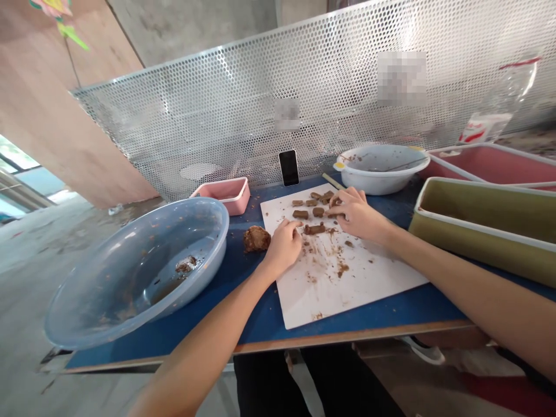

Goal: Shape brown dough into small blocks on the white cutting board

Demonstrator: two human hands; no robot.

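Observation:
On a white board (304, 295) lie several short brown clay-like pieces (300, 214), with smears and crumbs around them. My left hand (284, 248) is at the board's left edge, fingers curled and the index finger toward a longer brown piece (314, 229). Anything inside that hand is hidden. At the right end of the rows, my right hand (357, 214) has bent fingers close together beside a small brown piece (318, 212). What its fingertips hold, if anything, I cannot make out. A rough brown lump (256, 238) sits just left of my left hand.
A large blue basin (139, 260) with murky residue stands left on the blue table (269, 324). Behind are a pink tub (237, 197), a phone (289, 168) and a white basin (377, 171). A green planter (482, 237), a red tub (495, 162) and a bottle (499, 110) stand right.

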